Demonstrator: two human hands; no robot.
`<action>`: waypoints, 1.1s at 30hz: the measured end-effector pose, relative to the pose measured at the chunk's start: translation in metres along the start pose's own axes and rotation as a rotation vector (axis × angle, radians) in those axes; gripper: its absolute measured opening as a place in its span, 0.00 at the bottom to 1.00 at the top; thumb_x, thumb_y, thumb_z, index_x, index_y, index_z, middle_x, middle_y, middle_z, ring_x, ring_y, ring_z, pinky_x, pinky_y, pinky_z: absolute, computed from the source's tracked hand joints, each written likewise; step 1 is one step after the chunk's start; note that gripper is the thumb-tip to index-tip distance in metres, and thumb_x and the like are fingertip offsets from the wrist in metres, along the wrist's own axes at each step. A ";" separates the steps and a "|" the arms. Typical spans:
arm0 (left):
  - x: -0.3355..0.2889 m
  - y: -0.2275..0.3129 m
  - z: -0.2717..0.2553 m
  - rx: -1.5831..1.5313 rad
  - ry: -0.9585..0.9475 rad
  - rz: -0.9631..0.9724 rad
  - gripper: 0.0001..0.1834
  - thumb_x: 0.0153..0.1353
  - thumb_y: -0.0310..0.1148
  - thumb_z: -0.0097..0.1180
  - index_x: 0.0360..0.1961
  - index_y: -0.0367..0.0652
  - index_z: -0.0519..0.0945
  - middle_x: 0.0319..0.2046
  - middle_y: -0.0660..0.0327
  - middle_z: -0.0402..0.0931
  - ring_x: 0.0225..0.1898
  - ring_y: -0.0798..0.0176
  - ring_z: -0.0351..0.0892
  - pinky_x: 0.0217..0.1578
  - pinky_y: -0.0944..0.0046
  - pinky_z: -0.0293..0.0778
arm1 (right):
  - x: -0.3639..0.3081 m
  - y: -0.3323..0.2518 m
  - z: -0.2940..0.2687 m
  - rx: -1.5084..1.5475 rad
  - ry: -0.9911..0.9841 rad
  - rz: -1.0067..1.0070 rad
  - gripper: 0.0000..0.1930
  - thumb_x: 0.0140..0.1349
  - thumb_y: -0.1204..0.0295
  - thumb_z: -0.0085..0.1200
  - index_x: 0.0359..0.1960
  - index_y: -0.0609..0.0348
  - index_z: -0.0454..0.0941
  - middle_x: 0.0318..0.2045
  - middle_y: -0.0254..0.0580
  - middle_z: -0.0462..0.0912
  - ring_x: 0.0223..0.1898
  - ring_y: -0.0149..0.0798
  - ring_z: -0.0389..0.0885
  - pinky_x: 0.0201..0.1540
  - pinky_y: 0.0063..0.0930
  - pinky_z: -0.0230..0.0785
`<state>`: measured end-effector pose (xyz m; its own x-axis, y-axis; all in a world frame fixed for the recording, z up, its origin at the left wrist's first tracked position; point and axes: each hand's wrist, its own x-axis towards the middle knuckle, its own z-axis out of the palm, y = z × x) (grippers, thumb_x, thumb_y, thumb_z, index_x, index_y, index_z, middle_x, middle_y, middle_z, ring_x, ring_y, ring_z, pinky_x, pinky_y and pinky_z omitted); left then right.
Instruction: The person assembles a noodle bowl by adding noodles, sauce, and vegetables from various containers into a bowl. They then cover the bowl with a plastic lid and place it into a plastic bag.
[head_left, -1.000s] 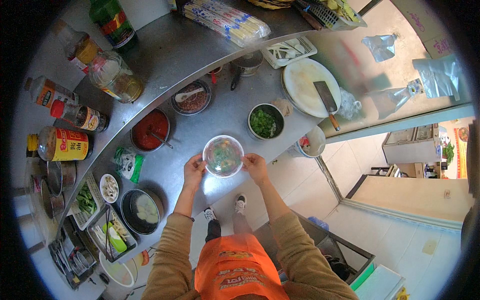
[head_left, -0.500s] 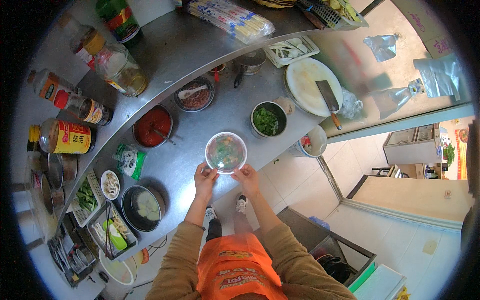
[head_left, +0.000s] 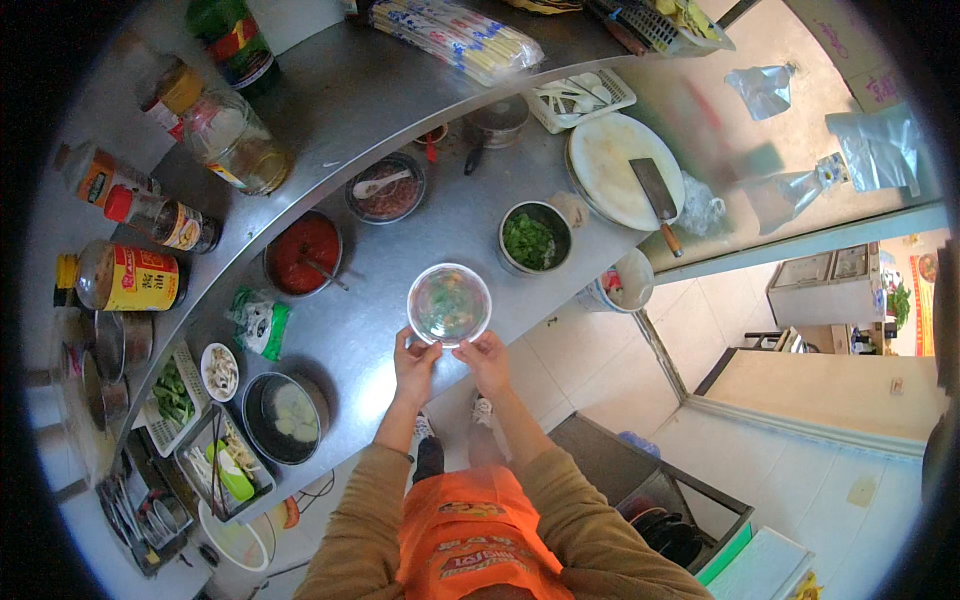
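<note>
Both of my hands are at the near rim of a round takeaway bowl point(head_left: 450, 304) with a clear lid and white edge. Green and reddish food shows faintly through the lid. My left hand point(head_left: 414, 366) pinches the rim at its lower left, and my right hand point(head_left: 485, 362) does the same at its lower right. The bowl is at the front edge of the steel counter point(head_left: 390, 265); I cannot tell whether it rests on the metal. Nearest to it on the right stands a metal pot of chopped greens point(head_left: 531, 243).
A cleaver point(head_left: 655, 197) lies on the round cutting board point(head_left: 615, 165). Left are a pot of red sauce point(head_left: 300, 250), a bowl of brown paste point(head_left: 392, 200) and a pot of liquid with pale slices point(head_left: 270, 425). Sauce bottles point(head_left: 130, 275) line the raised shelf. A bucket point(head_left: 630, 285) stands beyond the counter's edge.
The bowl and both hands have shifted very slightly left in the picture. My fingers have closed in a little along the rim, with the hold kept.
</note>
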<state>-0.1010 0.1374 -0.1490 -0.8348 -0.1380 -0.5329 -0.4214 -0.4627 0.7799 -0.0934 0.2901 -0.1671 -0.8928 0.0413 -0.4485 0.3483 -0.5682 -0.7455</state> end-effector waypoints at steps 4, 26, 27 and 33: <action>0.024 0.034 -0.014 0.190 0.021 -0.044 0.32 0.58 0.22 0.67 0.63 0.44 0.68 0.38 0.64 0.77 0.39 0.69 0.76 0.40 0.69 0.73 | 0.016 -0.029 -0.021 -0.050 0.009 0.065 0.07 0.69 0.72 0.60 0.44 0.57 0.76 0.40 0.36 0.83 0.41 0.31 0.83 0.46 0.31 0.80; 0.173 0.103 0.050 0.830 -0.584 -0.009 0.09 0.69 0.31 0.60 0.42 0.35 0.85 0.34 0.64 0.83 0.35 0.70 0.78 0.38 0.67 0.75 | 0.141 -0.086 0.009 -0.610 -0.198 0.043 0.11 0.71 0.65 0.59 0.40 0.63 0.85 0.27 0.28 0.78 0.28 0.23 0.72 0.29 0.23 0.65; 0.173 0.103 0.050 0.859 -0.574 0.000 0.09 0.70 0.31 0.59 0.41 0.36 0.84 0.34 0.66 0.82 0.35 0.72 0.77 0.37 0.68 0.75 | 0.142 -0.086 0.007 -0.629 -0.207 -0.011 0.12 0.71 0.65 0.59 0.41 0.63 0.85 0.28 0.29 0.79 0.28 0.23 0.73 0.30 0.22 0.66; 0.165 0.104 0.042 0.804 -0.555 0.045 0.09 0.69 0.32 0.61 0.42 0.37 0.85 0.35 0.64 0.83 0.37 0.70 0.79 0.40 0.68 0.76 | 0.109 -0.094 -0.012 -0.579 -0.177 -0.024 0.12 0.71 0.64 0.60 0.42 0.63 0.84 0.33 0.33 0.83 0.32 0.25 0.78 0.33 0.23 0.72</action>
<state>-0.2976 0.1028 -0.1425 -0.8174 0.3863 -0.4272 -0.3287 0.2962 0.8968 -0.2200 0.3580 -0.1515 -0.9190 -0.1173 -0.3764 0.3819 -0.0268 -0.9238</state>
